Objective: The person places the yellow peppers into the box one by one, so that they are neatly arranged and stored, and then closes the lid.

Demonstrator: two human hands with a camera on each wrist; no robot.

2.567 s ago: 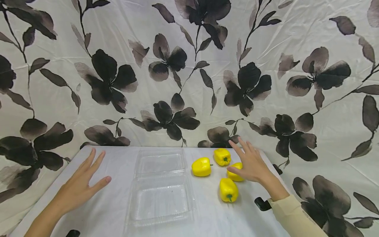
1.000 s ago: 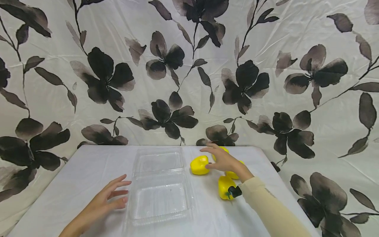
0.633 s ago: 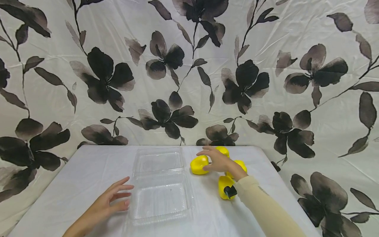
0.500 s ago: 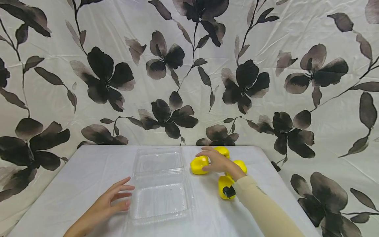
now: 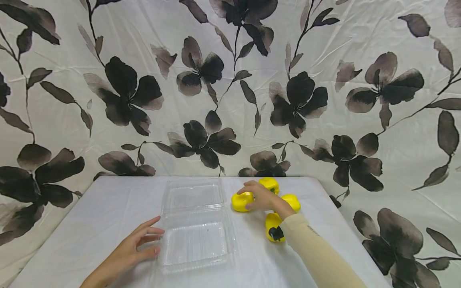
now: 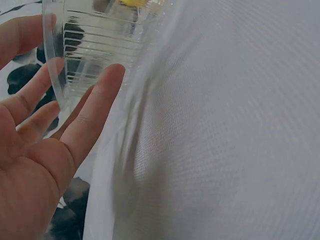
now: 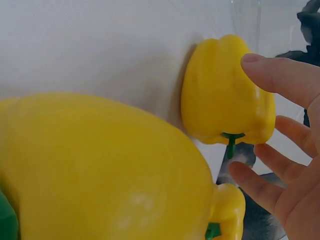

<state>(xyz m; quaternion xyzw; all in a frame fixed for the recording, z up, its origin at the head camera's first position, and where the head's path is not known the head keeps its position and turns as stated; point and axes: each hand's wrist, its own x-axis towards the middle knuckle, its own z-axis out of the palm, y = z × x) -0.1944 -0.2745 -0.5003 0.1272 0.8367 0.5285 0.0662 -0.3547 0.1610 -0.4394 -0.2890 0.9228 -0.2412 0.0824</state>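
My right hand (image 5: 264, 198) reaches over the leftmost yellow bell pepper (image 5: 239, 203), fingers spread and gently bent. In the right wrist view the thumb lies along one side of this bell pepper (image 7: 220, 90) and the other fingers are near its stem end; whether they touch it, I cannot tell. My left hand (image 5: 135, 244) is at the left side of a clear plastic clamshell container (image 5: 196, 262), its fingers extended. The left wrist view has those fingertips at or against the container's wall (image 6: 100, 35). The container's lid (image 5: 196, 197) lies folded back, away from me.
More yellow bell peppers lie beside the right hand: one behind (image 5: 270, 184), one to the right (image 5: 292, 201) and one nearer (image 5: 272, 223), partly hidden by a black wrist piece (image 5: 276, 233). A white cloth (image 5: 119, 200) covers the table; floral fabric (image 5: 205, 100) hangs behind.
The right hand has come left and down from over the right-hand peppers to the leftmost one. The left hand has moved right and lowered to the container's side. The peppers have stayed put.
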